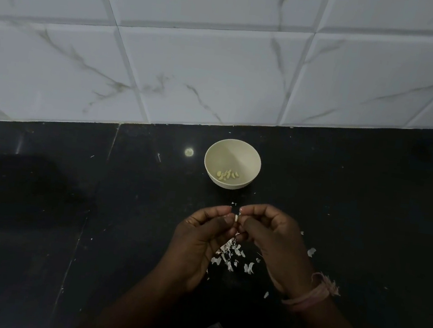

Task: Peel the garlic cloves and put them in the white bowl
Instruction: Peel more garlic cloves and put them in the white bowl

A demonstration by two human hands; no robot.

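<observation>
Item 1. Small pale garlic clove (236,217), partly skinned as far as can be told. Held between the two sets of fingertips, above the counter, not resting on it. Judged reason: raised and centred so both thumbs can work the skin loose and the scraps drop clear below.

Item 2. Left hand (202,239). Thumb and forefinger curled inward and pinching the clove's left side; the remaining fingers are curled beneath, their tips hidden.

Item 3. Right hand (275,239), a frayed pink thread band (313,291) at its wrist. Fingertips pinch the clove's right side, or its skin; which of the two cannot be told.

Item 4. Small round white bowl (232,163), just beyond the fingertips, well apart from them but in a straight line ahead. Holds a small cluster of peeled yellowish cloves (227,175) at its near inner side. Judged placement: close enough for a short forward drop.

Item 5. Scattered white papery skin flakes (230,255), directly beneath and behind the fingers, a few to their right.

Item 6. Dark polished stone counter (69,200). Open surface lies between fingers and bowl, and broadly to either side of the fingers.

Item 7. White marble-veined tiled wall (194,65), rising just past the bowl; it bounds any forward reach.
</observation>
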